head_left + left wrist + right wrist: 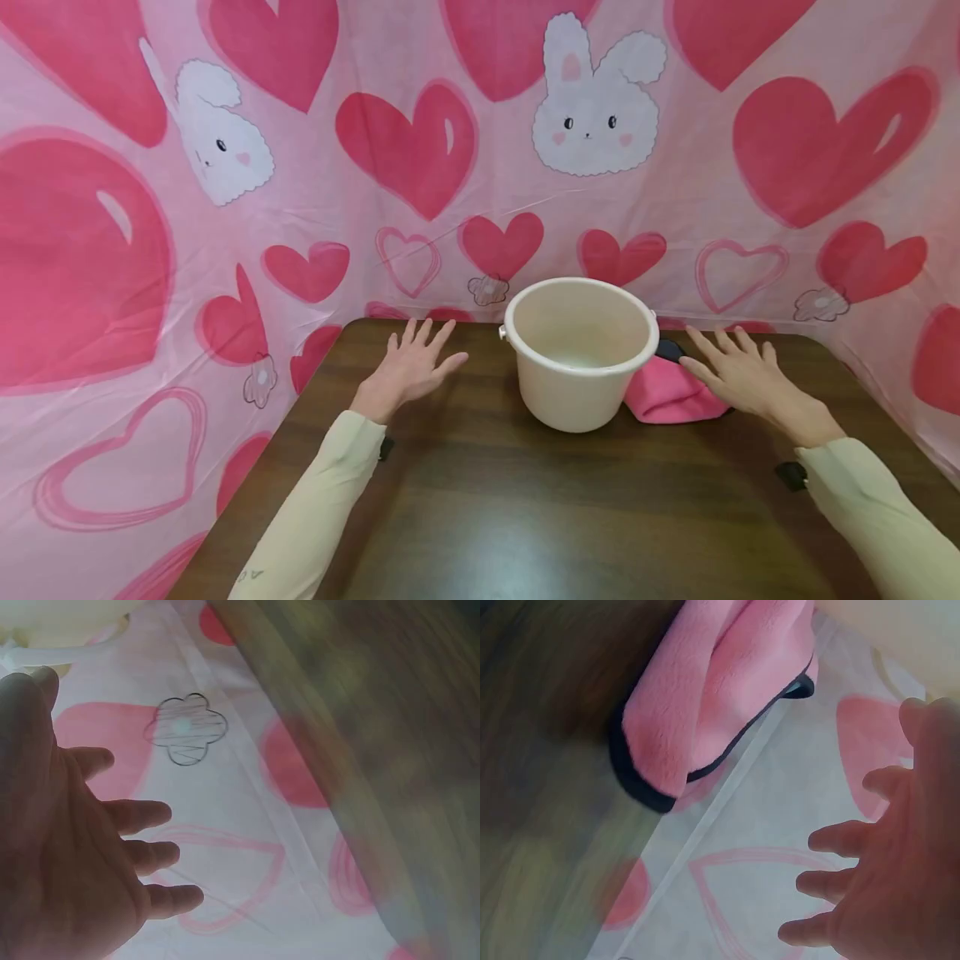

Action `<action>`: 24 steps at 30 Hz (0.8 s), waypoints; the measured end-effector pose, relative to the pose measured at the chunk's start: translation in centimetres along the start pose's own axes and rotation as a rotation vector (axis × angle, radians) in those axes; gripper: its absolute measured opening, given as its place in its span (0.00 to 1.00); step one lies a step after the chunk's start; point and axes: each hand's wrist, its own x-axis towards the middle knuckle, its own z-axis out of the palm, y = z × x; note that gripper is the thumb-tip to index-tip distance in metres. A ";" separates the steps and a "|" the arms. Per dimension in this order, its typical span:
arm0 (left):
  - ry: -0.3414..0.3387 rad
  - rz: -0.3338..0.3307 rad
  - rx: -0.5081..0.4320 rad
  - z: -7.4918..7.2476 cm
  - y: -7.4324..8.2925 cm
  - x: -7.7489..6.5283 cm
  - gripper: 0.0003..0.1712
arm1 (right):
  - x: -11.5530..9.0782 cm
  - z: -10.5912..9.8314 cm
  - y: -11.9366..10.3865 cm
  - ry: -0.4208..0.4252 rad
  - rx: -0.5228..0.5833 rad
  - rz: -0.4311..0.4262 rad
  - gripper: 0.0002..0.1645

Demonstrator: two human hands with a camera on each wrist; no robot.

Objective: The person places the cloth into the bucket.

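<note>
Bucket between two spread hands, pink cloth by the right thumb

The left hand (408, 371) has its fingers straight and fanned, with gaps between them and the thumb held out toward the right hand. The right hand (738, 379) mirrors it, its fingers spread and its thumb reaching out toward the left hand. Neither hand grips anything.

Between the two thumbs stands a cream bucket (573, 392), upright on the dark wooden table (487, 517), nearer to the right thumb in the head view. Its mouth faces up, showing the pale inner wall and a lighter patch low inside; the near rim hides part of the floor. A small white handle mount (504, 333) juts from the side facing the left fingers. In the left wrist view a white handle (71, 655) runs along the bucket just beyond the left thumb tip.

A folded pink cloth (671, 396) with black edging lies on the table between the bucket and the right fingers; from the head view, the right thumb overlaps it. The right wrist view shows it apart from those fingertips, one end over the table.

Beyond both sets of fingertips hangs a pink backdrop (360, 192) printed with hearts and rabbits. Behind each wrist runs a pale sleeve (322, 500).
</note>
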 end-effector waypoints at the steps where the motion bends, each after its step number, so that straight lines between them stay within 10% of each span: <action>1: 0.005 0.004 -0.018 -0.1 0.2 0.0 0.45 | 0.1 0.0 -0.1 0.005 0.007 -0.004 0.48; 24: 0.112 0.064 -0.310 -0.1 4.7 -0.3 0.45 | 1.0 1.7 -1.9 0.001 0.204 -0.052 0.51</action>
